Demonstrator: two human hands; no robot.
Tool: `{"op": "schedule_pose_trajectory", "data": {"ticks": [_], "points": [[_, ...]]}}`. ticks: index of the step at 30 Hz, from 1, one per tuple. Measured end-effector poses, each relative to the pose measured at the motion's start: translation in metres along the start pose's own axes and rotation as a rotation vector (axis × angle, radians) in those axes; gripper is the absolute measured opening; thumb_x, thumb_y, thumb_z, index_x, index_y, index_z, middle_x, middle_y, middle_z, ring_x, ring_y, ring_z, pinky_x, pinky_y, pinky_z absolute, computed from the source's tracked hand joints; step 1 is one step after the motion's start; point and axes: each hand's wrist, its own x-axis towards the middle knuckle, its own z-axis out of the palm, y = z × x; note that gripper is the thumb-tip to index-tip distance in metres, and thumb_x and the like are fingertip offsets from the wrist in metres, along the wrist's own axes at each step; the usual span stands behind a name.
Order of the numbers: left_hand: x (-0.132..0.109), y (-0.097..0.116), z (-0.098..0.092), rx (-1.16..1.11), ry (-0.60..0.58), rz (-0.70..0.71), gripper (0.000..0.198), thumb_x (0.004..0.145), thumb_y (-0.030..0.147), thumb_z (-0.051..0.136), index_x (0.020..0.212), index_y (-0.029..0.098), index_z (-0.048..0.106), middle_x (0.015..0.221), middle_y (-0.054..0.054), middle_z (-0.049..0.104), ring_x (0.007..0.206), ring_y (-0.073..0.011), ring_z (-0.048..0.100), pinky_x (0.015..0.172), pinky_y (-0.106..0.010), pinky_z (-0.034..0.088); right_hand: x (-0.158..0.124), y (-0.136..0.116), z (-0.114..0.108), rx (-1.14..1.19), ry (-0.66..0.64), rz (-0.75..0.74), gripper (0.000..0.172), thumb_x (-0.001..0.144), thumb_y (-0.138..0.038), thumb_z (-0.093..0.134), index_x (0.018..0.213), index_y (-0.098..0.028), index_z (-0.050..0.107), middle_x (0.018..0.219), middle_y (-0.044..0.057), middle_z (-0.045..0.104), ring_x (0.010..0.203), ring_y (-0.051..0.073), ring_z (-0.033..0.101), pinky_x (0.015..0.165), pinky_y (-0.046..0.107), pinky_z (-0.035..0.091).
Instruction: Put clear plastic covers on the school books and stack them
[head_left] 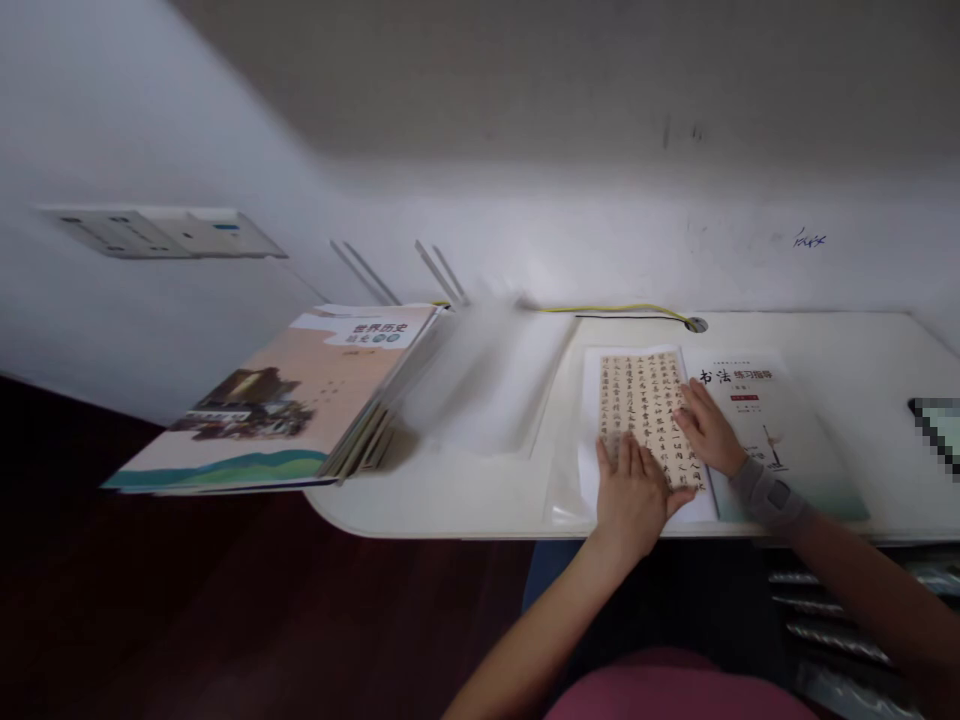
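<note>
"Where did the book [750, 420] lie?"

"Spread flat close to the bench's [465, 510] front edge, well right of the rounded left corner. Its long axis ran along that edge, and clear film [570, 495] showed past its left side."

"And the grip?"

"Both hands were open, palms down, pinching nothing. The left hand [630, 500] rested on the script page [637, 390], nearer the front edge; the right hand [709, 430] lay farther back on the bench."

"Which was nearer the fold [715, 508]?"

"The right. The fold ran from front to back, and its fingers reached across it onto the page, the wrist over the cover [799, 475]. The left kept to the left half, below the script's middle, thumb towards the fold."

"Anything beside them?"

"Leftward, a blurred white pile [480, 390], perhaps plastic; I couldn't tell. Just past that, a stack [247, 400] of books jutted beyond the bench's left front corner, well apart from either hand."
</note>
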Motion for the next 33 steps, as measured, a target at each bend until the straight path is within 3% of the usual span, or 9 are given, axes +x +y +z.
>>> {"op": "schedule_pose_trajectory", "data": {"ticks": [3,7,9,11,16,24,33], "points": [[-0.004,0.002,-0.006,0.01,0.029,-0.005,0.075,0.084,0.064,0.034,0.118,0.001,0.058,0.122,-0.028,0.055,0.128,-0.0391,0.037,0.105,-0.066,0.015,-0.001,0.0,0.001,-0.04,-0.018,-0.021,0.066,0.089,-0.057,0.031,0.136,-0.012,0.041,0.145,0.017,0.034,0.136,0.029,0.025,0.11,0.047,0.026],[-0.011,0.023,-0.003,-0.027,0.087,0.087,0.08,0.082,0.066,0.038,0.13,0.002,0.047,0.135,-0.026,0.044,0.13,-0.0363,0.034,0.107,-0.058,0.022,0.0,0.001,0.003,-0.056,-0.013,-0.032,0.063,0.09,-0.055,0.033,0.137,-0.013,0.041,0.145,0.015,0.034,0.136,0.029,0.026,0.109,0.049,0.026],[-0.014,0.034,0.004,-0.053,0.061,0.16,0.086,0.08,0.07,0.035,0.132,0.002,0.043,0.137,-0.025,0.042,0.13,-0.0344,0.036,0.105,-0.051,0.029,0.0,0.001,0.004,-0.037,0.013,-0.031,0.062,0.09,-0.054,0.032,0.136,-0.013,0.042,0.144,0.015,0.036,0.135,0.029,0.027,0.109,0.05,0.027],[-0.016,0.04,0.012,-0.051,0.014,0.146,0.089,0.079,0.071,0.032,0.132,0.001,0.044,0.135,-0.026,0.043,0.129,-0.0352,0.038,0.103,-0.05,0.032,0.001,0.001,0.004,-0.02,0.033,-0.031,0.062,0.091,-0.054,0.03,0.134,-0.012,0.043,0.143,0.017,0.038,0.135,0.029,0.029,0.108,0.049,0.028],[-0.01,0.035,0.023,-0.016,-0.025,0.057,0.092,0.079,0.072,0.029,0.131,-0.002,0.043,0.134,-0.028,0.043,0.129,-0.0387,0.035,0.103,-0.055,0.029,0.001,0.002,0.004,-0.016,0.043,-0.051,0.063,0.091,-0.053,0.029,0.132,-0.009,0.045,0.141,0.019,0.039,0.134,0.028,0.031,0.109,0.046,0.029],[-0.021,0.029,0.016,0.016,-0.017,0.049,0.092,0.079,0.072,0.031,0.13,-0.002,0.045,0.134,-0.029,0.042,0.128,-0.0399,0.036,0.103,-0.055,0.029,-0.003,-0.003,0.005,-0.2,-0.048,-0.082,0.059,0.092,-0.05,0.03,0.135,-0.011,0.041,0.143,0.018,0.038,0.135,0.029,0.028,0.106,0.05,0.029],[-0.006,0.026,0.015,0.01,-0.064,0.042,0.091,0.08,0.071,0.028,0.127,-0.004,0.048,0.133,-0.029,0.043,0.128,-0.04,0.036,0.103,-0.053,0.031,-0.002,-0.008,0.001,-0.369,-0.106,-0.058,0.061,0.092,-0.051,0.028,0.135,-0.009,0.04,0.145,0.019,0.033,0.135,0.03,0.028,0.105,0.046,0.028]]}}
